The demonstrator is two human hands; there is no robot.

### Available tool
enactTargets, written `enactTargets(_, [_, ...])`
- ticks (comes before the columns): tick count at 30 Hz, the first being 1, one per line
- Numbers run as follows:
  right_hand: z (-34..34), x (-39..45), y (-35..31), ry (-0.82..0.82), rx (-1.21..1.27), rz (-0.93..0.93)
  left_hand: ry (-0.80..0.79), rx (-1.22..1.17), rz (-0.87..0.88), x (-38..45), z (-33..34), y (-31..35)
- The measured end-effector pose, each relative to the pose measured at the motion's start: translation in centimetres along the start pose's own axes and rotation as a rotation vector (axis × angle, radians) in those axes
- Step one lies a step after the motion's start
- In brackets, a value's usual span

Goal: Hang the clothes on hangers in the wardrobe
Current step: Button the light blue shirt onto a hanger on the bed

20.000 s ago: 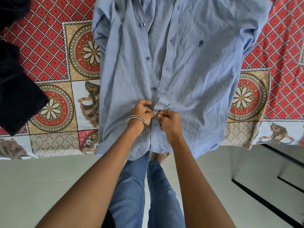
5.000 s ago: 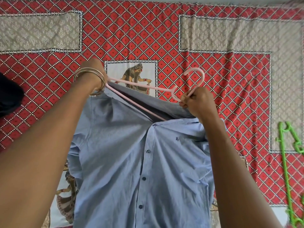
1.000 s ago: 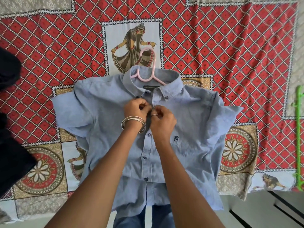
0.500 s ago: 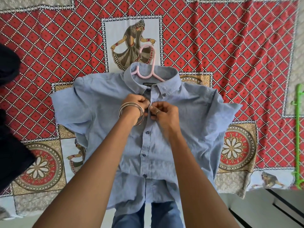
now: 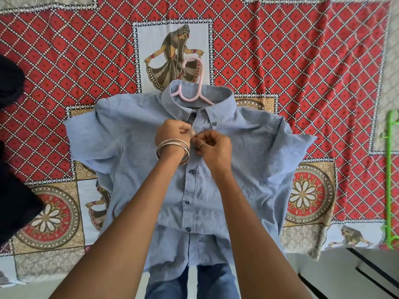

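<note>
A light blue short-sleeved shirt lies front up on the patterned bedspread. A pink hanger sits inside its collar, hook pointing away from me. My left hand, with silver bangles at the wrist, pinches the left side of the placket just below the collar. My right hand, with a ring, pinches the right side of the placket there. The two hands touch at the top of the button row. The button between my fingers is hidden.
A green hanger lies at the bed's right edge. Dark clothing is piled at the left. The pale floor with dark lines runs below the bed edge, and my jeans show under the shirt hem.
Both hands have moved up the placket from a lower button to just below the collar. The shirt and the pink hanger have stayed in place.
</note>
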State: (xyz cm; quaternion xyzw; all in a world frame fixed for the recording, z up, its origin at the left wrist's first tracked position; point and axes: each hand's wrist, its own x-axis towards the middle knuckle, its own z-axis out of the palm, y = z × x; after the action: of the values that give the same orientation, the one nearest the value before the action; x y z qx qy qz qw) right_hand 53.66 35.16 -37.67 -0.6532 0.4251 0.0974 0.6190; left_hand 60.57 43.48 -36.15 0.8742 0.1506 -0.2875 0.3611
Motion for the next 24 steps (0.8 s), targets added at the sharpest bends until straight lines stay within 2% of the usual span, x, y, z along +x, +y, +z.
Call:
enactTargets(3, [-0.8, 0.1, -0.4, -0.077, 0.095, 0.065, -0.021, -0.063, 0.014, -0.1, 0.5, -0.4])
enactTargets(7, [-1.4, 0.1, -0.7, -0.222, 0.077, 0.13, -0.088, -0.139, 0.02, -0.1, 1.0, -1.3])
enactTargets(9, [-1.5, 0.3, -1.0, -0.248, -0.022, 0.149, -0.1, -0.085, 0.084, -0.1, 1.0, -1.5])
enactTargets(11, [-1.5, 0.6, -1.5, -0.244, -0.236, 0.112, -0.05, 0.065, 0.161, -0.3, 1.0, -1.7])
enactTargets(13, [-1.6, 0.6, -2.1, -0.15, -0.521, 0.015, 0.106, 0.178, 0.273, -0.4, 0.6, -1.6])
enactTargets(14, [-1.7, 0.6, -2.5, -0.059, -0.581, -0.052, 0.203, 0.213, 0.348, -0.2, 0.2, -1.3])
enactTargets(17, [-2.0, 0.5, -4.3, 0.211, -0.555, -0.387, 0.425, 0.44, 0.573, 1.1, -0.5, 0.1])
enactTargets(18, [-2.0, 0.9, -4.7, 0.278, -0.632, -0.526, 0.451, 0.517, 0.655, 1.6, -0.7, 0.8])
enactTargets(20, [-1.4, 2.2, -4.8, 0.317, -0.898, -0.693, 0.33, 0.673, 0.715, 2.7, -0.9, 1.9])
enactTargets(22, [-0.9, 3.2, -4.6, 0.284, -1.102, -0.717, 0.111, 0.815, 0.645, 3.4, -0.7, 2.5])
enactTargets(24, [-1.2, 3.7, -4.5, 0.22, -1.21, -0.697, 0.005, 0.922, 0.593, 3.8, -0.6, 2.9])
